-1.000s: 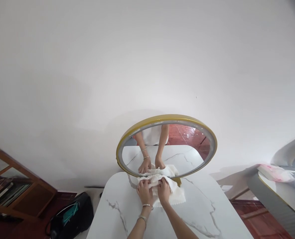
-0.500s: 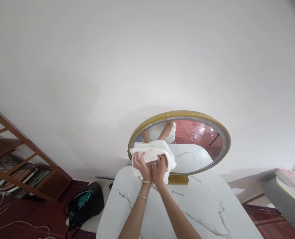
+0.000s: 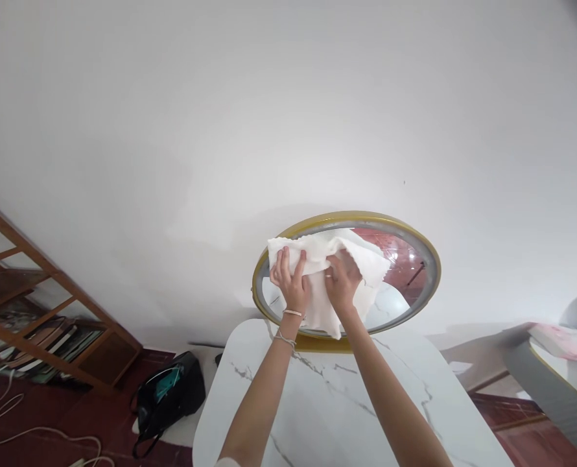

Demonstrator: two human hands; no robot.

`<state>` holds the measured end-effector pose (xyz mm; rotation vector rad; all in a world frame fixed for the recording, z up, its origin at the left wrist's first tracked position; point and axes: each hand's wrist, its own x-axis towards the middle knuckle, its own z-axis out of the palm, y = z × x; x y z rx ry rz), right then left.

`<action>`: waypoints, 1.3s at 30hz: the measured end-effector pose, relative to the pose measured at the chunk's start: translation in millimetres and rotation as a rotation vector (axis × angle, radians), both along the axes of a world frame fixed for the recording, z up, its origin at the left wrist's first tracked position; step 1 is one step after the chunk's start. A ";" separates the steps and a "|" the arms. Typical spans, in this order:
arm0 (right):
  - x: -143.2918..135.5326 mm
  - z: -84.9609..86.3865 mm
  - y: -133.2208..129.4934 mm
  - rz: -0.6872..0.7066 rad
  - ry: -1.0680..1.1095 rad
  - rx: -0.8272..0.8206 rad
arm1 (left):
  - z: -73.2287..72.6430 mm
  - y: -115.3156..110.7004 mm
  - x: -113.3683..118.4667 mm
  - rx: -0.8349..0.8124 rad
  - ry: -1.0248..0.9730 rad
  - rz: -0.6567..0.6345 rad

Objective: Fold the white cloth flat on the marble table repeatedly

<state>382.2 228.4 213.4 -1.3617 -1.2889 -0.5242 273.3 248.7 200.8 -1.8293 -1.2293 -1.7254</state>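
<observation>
A white cloth (image 3: 317, 295) is spread against an oval-looking mirror (image 3: 386, 305) with a gold rim, covering much of its left and middle. My left hand (image 3: 291, 280) presses the cloth's left part, its fingers spread over the fabric. Bunched cloth lies under and around my right hand (image 3: 341, 279), whose fingers are curled into it. The mirror stands on a gold base (image 3: 325, 344) on a white marble-patterned table (image 3: 332, 405).
Left of the table, a black bag (image 3: 172, 392) lies on the floor near a wooden shelf unit (image 3: 89, 311) and white cables (image 3: 40, 429). A pink and white package (image 3: 565, 342) rests on a grey curved piece of furniture (image 3: 544, 383) at the right.
Both hands have moved up and to the right with the cloth, and are farther apart. The cloth is more spread out and covers more of the mirror.
</observation>
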 end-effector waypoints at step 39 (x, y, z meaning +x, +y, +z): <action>-36.7 -152.6 -125.3 0.318 0.279 -0.334 | -143.0 -131.0 -115.9 -0.273 0.125 -0.257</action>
